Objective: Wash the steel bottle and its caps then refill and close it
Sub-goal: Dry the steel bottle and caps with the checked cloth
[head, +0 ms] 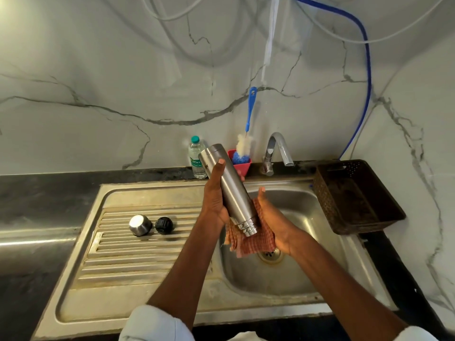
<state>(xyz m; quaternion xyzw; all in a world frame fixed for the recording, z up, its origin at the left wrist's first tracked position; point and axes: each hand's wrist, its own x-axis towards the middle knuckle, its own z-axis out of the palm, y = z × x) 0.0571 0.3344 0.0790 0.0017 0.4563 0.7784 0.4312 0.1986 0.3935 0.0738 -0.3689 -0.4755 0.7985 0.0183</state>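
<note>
Steel bottle (227, 187): brushed silver cylinder, held over the sink basin (295, 274), tilted with its base up and far-left, threaded open neck down and near-right. No cap on it. A dark mark shows on its side beside the left thumb, too small to read.

Left hand (215, 196) grips the bottle's body from the left, thumb laid up along the side, fingers wrapped behind and mostly hidden; one fingertip peeks out at the far right edge. Right hand (272, 217) holds a red-checked cloth (248, 238) against the bottle's lower part, palm cupped toward it, thumb up. Its fingers sit behind cloth and bottle; how far they curl cannot be told. The cloth hangs below the neck in folds and covers part of the drain (270, 254).

On the ribbed draining board (138, 247) to the left, side by side and well apart from the bottle: a steel cap (140, 225) and a black cap (164, 225).

Far edge of the counter: a plastic water bottle (197, 157) with green top, partly behind the steel bottle; a red holder (242, 164), partly blocked, with a blue-handled bottle brush (246, 139) standing in it; a tap (277, 151). A dark basket (354, 195) sits right of the basin. Both forearms bare; white sleeves cut off by the near frame edge.
</note>
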